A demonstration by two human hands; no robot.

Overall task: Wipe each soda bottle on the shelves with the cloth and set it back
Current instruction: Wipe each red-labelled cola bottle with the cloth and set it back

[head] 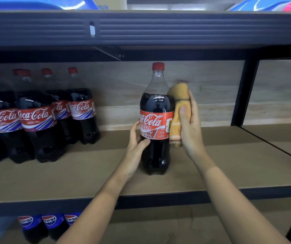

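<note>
On the middle shelf [70, 173], we see one Coca-Cola bottle [156, 138] standing upright, well apart from the row of cola bottles [41, 120] at the left. Our left hand [137, 140] curls around the bottle's left side at the lower edge of its red label, thumb in front and fingers behind. Our right hand [189, 124] grips a folded yellow cloth [178, 111], fingers wrapped round it, and holds it against the bottle's right side, level with the label and the shoulder. The cloth looks blurred. The bottle sits between the two hands, its base on the shelf board. Below, on the lower shelf, we see Pepsi bottles [49, 224] by their blue labels.
</note>
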